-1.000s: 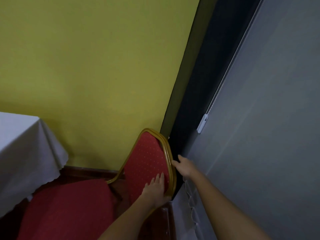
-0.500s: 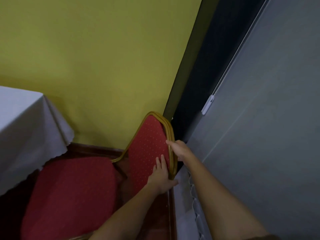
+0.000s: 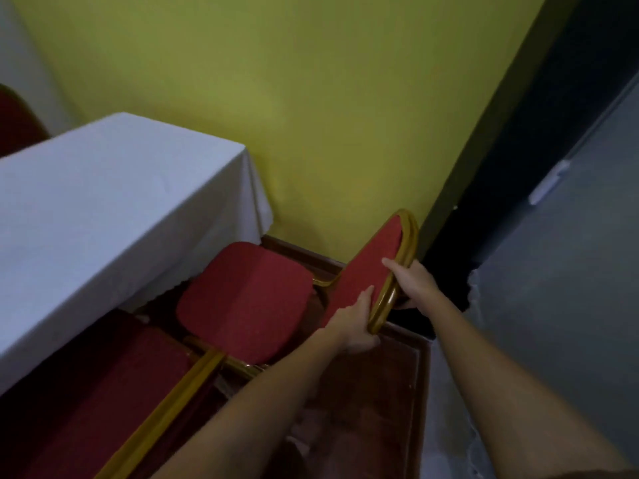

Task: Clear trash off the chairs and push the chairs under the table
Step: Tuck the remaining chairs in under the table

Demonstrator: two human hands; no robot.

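Observation:
A red padded chair with a gold frame stands at the corner of a table under a white cloth. Its seat front reaches just under the cloth's edge. Both my hands hold the chair's backrest. My left hand grips the lower part of the gold rim, fingers on the red padding. My right hand wraps the rim higher up from behind. No trash shows on the seat.
A second red chair with a gold rail stands close at the lower left, partly under the table. A yellow wall is right behind. A dark gap and a grey panel stand on the right. Another red chair back peeks at far left.
The view swung left and down, bringing the table and a second chair into sight. The chair has moved toward the table, its seat now at the cloth's edge. Both hands stayed on the backrest.

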